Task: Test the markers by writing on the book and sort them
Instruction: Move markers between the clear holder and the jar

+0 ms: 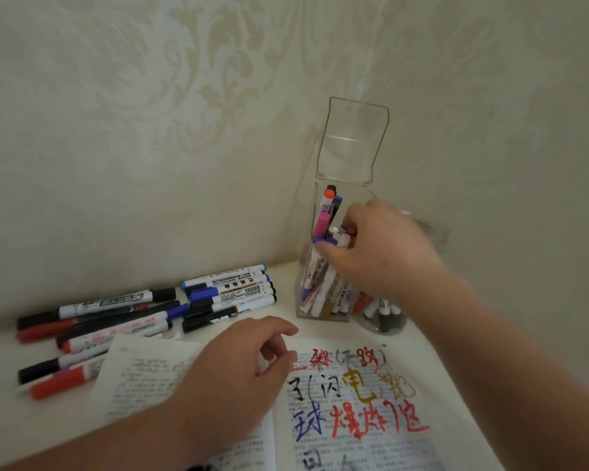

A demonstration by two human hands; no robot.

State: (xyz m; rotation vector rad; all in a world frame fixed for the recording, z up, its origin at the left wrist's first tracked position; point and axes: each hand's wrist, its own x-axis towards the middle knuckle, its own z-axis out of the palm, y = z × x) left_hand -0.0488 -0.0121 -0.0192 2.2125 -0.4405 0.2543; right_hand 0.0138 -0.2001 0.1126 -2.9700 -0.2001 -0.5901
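Loose markers (143,314) left of box (323,266), behind book (354,402).

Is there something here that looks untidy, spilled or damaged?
Nothing is spilled or broken. The only oddity: the open book has large coloured marker writing over its printed text, which fits the testing. Loose markers lie heaped on its left.

- We read "WHITEBOARD MARKER" in black capitals on the barrel of a marker (233,278) in the far pile.
- On the right page of the open book (361,413) we see large handwritten Chinese characters: "电" in gold, "球" in blue, "闪" in black.
- The book's printed text is too small for us to read.
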